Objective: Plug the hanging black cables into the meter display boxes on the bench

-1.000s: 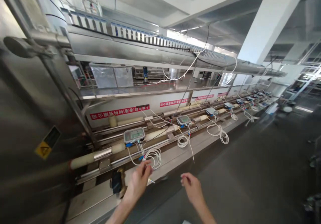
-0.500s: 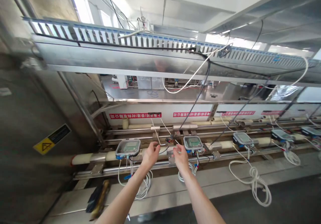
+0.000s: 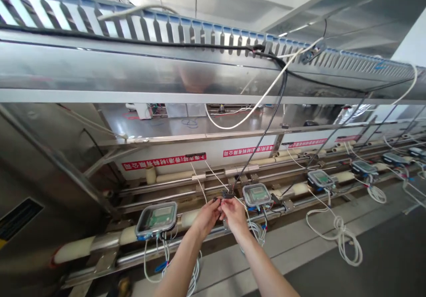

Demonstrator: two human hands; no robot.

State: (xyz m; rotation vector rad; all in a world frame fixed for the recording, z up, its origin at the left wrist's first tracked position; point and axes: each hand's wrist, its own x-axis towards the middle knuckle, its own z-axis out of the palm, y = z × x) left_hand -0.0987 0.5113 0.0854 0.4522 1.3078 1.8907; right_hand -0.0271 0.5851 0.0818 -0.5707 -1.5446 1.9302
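Note:
My left hand [image 3: 207, 219] and my right hand [image 3: 234, 215] meet in front of me, fingertips pinched close together over the rails. What they pinch is small, partly dark and mostly covered by the fingers. Just beyond the fingertips is a small dark block [image 3: 228, 195], where a black cable [image 3: 254, 148] hangs down from above. Two thin white wires [image 3: 215, 176] run from the back panel toward this spot. To the right of my hands stands a clear-lidded box [image 3: 257, 195] with a green board inside. A similar clear-lidded box [image 3: 157, 219] sits to the left.
A metal cable trough [image 3: 140, 73] with slotted edge spans overhead, and a white cable [image 3: 256, 108] loops below it. Coiled white cables [image 3: 346, 239] hang at the front right. Metal rails [image 3: 143, 253] and pale rollers [image 3: 75, 249] run across. More boxes [image 3: 321, 178] continue rightward.
My hands have come together from being apart, fingertips now meeting at the small dark block. The view has moved closer and shifted, with the trough appearing larger.

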